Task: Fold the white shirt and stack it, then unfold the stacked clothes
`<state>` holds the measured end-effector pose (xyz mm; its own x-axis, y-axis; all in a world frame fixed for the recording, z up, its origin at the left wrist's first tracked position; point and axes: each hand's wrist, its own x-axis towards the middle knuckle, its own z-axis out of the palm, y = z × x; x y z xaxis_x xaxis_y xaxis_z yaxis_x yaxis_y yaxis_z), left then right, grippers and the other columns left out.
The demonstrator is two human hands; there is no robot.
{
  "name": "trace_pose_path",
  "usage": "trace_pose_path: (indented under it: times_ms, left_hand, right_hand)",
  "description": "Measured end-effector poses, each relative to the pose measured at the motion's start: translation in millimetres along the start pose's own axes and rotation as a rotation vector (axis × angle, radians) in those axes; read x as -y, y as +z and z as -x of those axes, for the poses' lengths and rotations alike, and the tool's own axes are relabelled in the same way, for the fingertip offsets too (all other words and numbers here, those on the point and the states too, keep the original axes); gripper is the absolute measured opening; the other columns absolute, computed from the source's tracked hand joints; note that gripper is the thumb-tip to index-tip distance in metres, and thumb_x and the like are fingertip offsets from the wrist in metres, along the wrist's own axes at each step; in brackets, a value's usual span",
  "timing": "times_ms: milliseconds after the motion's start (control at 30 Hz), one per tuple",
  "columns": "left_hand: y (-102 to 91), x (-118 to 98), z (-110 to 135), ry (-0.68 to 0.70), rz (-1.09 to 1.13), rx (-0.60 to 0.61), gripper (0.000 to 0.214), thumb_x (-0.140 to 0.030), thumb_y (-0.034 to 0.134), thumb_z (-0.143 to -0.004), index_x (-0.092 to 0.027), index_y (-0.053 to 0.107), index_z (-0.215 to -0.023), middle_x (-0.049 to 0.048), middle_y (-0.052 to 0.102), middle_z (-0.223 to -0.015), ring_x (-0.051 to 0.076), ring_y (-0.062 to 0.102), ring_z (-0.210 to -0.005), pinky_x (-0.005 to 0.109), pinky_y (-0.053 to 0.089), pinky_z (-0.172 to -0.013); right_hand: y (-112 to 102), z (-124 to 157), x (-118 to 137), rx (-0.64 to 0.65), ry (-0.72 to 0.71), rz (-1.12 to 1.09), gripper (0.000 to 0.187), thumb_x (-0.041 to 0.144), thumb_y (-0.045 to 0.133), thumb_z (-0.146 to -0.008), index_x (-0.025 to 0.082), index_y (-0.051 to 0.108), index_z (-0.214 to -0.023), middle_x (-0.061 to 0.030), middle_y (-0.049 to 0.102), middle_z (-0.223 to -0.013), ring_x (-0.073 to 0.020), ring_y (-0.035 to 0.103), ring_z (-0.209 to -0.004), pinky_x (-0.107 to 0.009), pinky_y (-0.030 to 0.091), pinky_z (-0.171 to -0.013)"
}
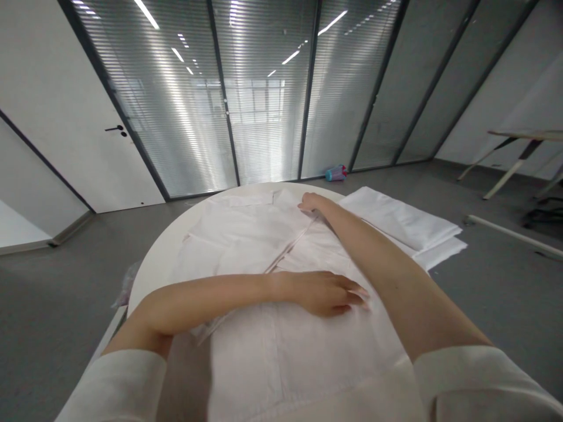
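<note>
Head view: open left hand (328,295) and open right hand (311,203) lie flat on an unfolded white shirt (246,234), with folded white cloth (400,220) beside it on the round bench (152,281).

Along the far side, a glass partition (264,99) with slatted blinds and dark metal frames, reflecting strip lights; at left, a white door (74,117); gray floor (65,310); at right, a folding table (525,135).

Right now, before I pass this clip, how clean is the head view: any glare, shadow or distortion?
In the head view, ceiling lights streak as glare down the glass partition; the wide lens slants its frames and stretches the near arms; a dark shadow falls under the left forearm at the bottom edge; the white garment looks slightly washed out, while the right hand stays fairly sharp.
</note>
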<state>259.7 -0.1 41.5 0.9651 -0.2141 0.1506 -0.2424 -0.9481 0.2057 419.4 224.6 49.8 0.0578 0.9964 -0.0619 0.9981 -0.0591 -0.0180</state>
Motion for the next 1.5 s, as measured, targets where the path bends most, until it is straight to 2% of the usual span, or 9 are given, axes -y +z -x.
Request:
trace_pose_path:
  times_ms: [100,233,367,467,767,933,1200,1333,1500]
  left_hand:
    - [19.7,-9,-32,0.042,-0.157,0.028,0.046,-0.009,0.046,-0.089,-0.010,0.058,-0.133,0.0130,0.051,-0.146,0.022,0.042,-0.141,0.031,0.033,-0.117]
    - [29.1,-1,-58,0.011,-0.251,0.033,0.037,-0.010,0.048,-0.087,-0.009,0.065,-0.120,0.0152,0.064,-0.128,0.026,0.052,-0.131,0.039,0.039,-0.110]
    - [29.4,7,-69,-0.055,-0.261,0.058,0.029,-0.019,0.052,-0.087,-0.010,0.067,-0.111,0.0154,0.068,-0.118,0.030,0.059,-0.117,0.043,0.048,-0.088]
    - [24.9,7,-68,-0.080,-0.302,0.045,0.025,-0.020,0.058,-0.084,-0.012,0.069,-0.105,0.0151,0.068,-0.114,0.032,0.058,-0.114,0.046,0.044,-0.087]
    - [-9.2,-22,6,-0.015,-0.544,-0.220,0.023,-0.011,0.047,-0.097,-0.016,0.064,-0.082,0.0064,0.061,-0.084,0.020,0.055,-0.078,0.038,0.035,-0.071]
    - [-26.0,-57,63,-0.058,-0.590,-0.282,0.020,-0.013,0.050,-0.098,-0.016,0.062,-0.082,0.0023,0.056,-0.076,0.017,0.049,-0.068,0.035,0.031,-0.062]
    - [7.6,-88,131,-0.180,-0.478,-0.164,0.012,-0.021,0.051,-0.100,-0.015,0.061,-0.097,0.0027,0.058,-0.078,0.016,0.052,-0.070,0.034,0.034,-0.061]
    - [22.8,-93,141,-0.192,-0.418,-0.230,0.015,-0.020,0.051,-0.099,-0.013,0.063,-0.103,0.0039,0.061,-0.082,0.016,0.054,-0.072,0.033,0.037,-0.062]
    - [19.7,-91,138,-0.130,-0.394,-0.303,0.020,-0.022,0.049,-0.099,-0.011,0.064,-0.106,0.0049,0.062,-0.083,0.016,0.054,-0.071,0.032,0.038,-0.060]
  right_hand:
    - [-1,-1,-4,0.085,0.027,0.013,0.052,0.043,0.070,-0.082,0.005,0.070,-0.118,-0.0204,0.075,-0.098,-0.0306,0.072,-0.093,-0.033,0.056,-0.080]
    - [2,4,-7,0.110,0.033,0.032,0.049,0.031,0.072,-0.079,0.006,0.069,-0.121,-0.0246,0.072,-0.109,-0.0344,0.070,-0.101,-0.037,0.056,-0.082]
    - [4,6,-6,0.104,0.042,0.024,0.056,0.021,0.078,-0.071,0.007,0.067,-0.124,-0.0265,0.068,-0.120,-0.0368,0.068,-0.107,-0.040,0.056,-0.084]
    - [3,5,-2,0.112,0.068,-0.014,0.055,0.022,0.080,-0.069,0.004,0.069,-0.120,-0.0239,0.071,-0.111,-0.0345,0.070,-0.100,-0.035,0.056,-0.078]
    - [-35,3,13,0.156,0.113,-0.263,0.027,0.027,0.072,-0.081,0.007,0.071,-0.099,-0.0066,0.067,-0.072,-0.0166,0.061,-0.060,-0.027,0.051,-0.055]
    - [-55,-4,52,0.191,0.035,-0.437,0.022,0.030,0.060,-0.091,0.014,0.068,-0.103,0.0000,0.060,-0.064,-0.0083,0.050,-0.050,-0.020,0.045,-0.050]
    - [-4,3,140,0.240,-0.062,-0.412,0.030,0.039,0.078,-0.077,0.012,0.071,-0.087,-0.0056,0.068,-0.069,-0.0152,0.063,-0.059,-0.024,0.049,-0.057]
    - [15,-1,152,0.126,-0.027,-0.339,0.046,0.047,0.075,-0.078,0.012,0.070,-0.107,-0.0153,0.074,-0.097,-0.0269,0.070,-0.092,-0.033,0.053,-0.076]
    - [24,-12,155,0.007,0.029,-0.287,0.051,0.043,0.064,-0.086,0.014,0.062,-0.128,-0.0209,0.064,-0.130,-0.0327,0.061,-0.119,-0.040,0.050,-0.092]
